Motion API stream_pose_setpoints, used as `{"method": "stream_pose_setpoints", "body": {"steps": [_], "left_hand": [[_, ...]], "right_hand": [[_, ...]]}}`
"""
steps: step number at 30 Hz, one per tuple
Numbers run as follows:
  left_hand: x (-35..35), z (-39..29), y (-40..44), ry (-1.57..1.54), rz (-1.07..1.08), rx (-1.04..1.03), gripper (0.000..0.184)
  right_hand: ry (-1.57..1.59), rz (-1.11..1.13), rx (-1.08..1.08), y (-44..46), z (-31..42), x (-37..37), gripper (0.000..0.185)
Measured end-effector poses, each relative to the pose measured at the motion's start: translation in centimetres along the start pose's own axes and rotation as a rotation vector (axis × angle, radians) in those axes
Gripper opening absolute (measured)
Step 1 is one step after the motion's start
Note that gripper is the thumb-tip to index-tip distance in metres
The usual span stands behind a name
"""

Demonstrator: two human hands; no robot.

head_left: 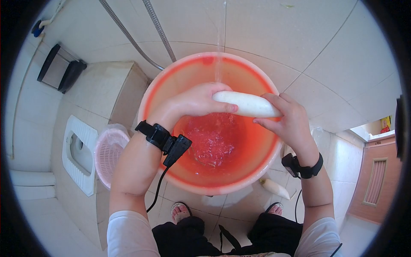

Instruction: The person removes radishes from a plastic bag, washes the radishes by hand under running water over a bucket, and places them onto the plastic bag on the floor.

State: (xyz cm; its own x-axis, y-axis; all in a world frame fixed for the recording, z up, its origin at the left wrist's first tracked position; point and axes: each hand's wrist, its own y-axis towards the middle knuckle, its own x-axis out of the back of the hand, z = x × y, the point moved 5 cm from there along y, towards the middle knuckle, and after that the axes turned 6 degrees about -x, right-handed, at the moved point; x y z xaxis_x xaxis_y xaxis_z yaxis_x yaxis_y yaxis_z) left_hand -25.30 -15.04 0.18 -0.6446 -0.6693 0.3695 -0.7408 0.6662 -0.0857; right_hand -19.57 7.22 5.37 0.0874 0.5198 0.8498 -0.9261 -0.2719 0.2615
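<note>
A white radish [248, 104] lies level between my two hands, above a large orange-red basin [171, 175] with rippling water [212, 143] in its bottom. My left hand [205, 99] grips the radish's left end, thumb along its lower side. Around the right end, the fingers and thumb of my right hand [289, 115] are closed. A thin stream of water [219, 55] falls from above, just behind my left hand. Another white radish [275, 188] rests on the tiled floor, right of the basin.
A pink plastic basket [112, 152] stands left of the basin, beside a squat toilet [79, 154]. Two metal hoses [160, 30] hang down the back wall. A wooden door [374, 182] is at the right. Black straps with cables sit on both wrists.
</note>
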Motion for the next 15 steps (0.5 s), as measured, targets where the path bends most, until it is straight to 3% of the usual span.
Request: {"method": "stream_pose_setpoints", "body": {"steps": [15], "left_hand": [[1.0,0.0,0.1,-0.147,-0.167,0.033,0.064]], "right_hand": [[0.024,-0.072,0.025,0.0,0.1,-0.1,0.045]]}}
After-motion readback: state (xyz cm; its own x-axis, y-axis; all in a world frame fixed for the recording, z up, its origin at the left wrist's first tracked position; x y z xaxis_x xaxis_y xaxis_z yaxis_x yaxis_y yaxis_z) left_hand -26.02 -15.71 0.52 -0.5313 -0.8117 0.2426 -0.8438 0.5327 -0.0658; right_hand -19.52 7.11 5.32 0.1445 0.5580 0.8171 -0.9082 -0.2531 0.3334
